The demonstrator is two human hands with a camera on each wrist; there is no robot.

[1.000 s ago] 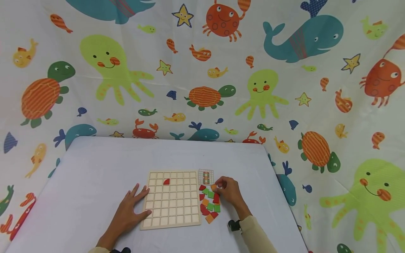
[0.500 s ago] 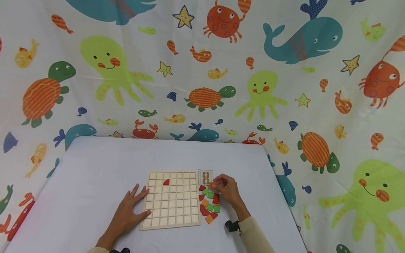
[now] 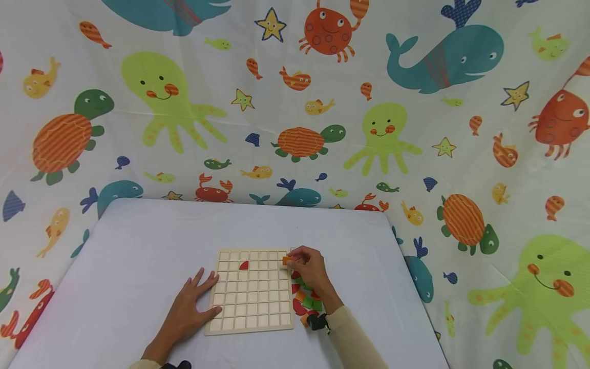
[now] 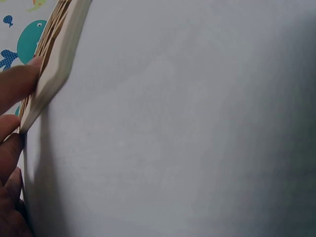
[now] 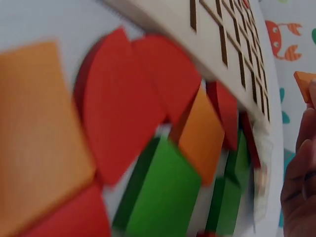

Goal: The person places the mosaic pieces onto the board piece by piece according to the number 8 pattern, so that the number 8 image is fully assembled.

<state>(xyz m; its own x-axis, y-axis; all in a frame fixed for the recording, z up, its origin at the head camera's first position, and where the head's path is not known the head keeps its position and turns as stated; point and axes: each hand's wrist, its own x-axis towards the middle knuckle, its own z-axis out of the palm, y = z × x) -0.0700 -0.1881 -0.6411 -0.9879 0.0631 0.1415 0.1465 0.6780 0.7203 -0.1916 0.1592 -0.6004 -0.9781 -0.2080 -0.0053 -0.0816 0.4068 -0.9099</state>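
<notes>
A wooden grid board (image 3: 251, 299) lies flat on the table, with a red quarter-circle tile (image 3: 244, 265) in one of its upper cells. My left hand (image 3: 184, 307) rests with spread fingers along the board's left edge; in the left wrist view, a finger (image 4: 19, 84) touches the frame. Over the board's upper right corner, my right hand (image 3: 311, 269) pinches an orange square tile (image 3: 286, 261) between thumb and fingertips. That orange tile (image 5: 302, 85) also shows at the right edge of the right wrist view, raised above the table.
Beside the board's right edge lies a loose pile of red tiles (image 5: 121, 106), green tiles (image 5: 165, 187) and orange tiles (image 5: 202, 133), partly under my right wrist. A small pattern card (image 5: 263, 180) is mostly hidden by my right hand. A sea-animal curtain (image 3: 295, 102) hangs behind the table (image 3: 152, 236).
My right hand has lifted the orange square tile from the pile and carried it left, past the pattern card, to the board's upper right corner. The left hand has stayed in place.
</notes>
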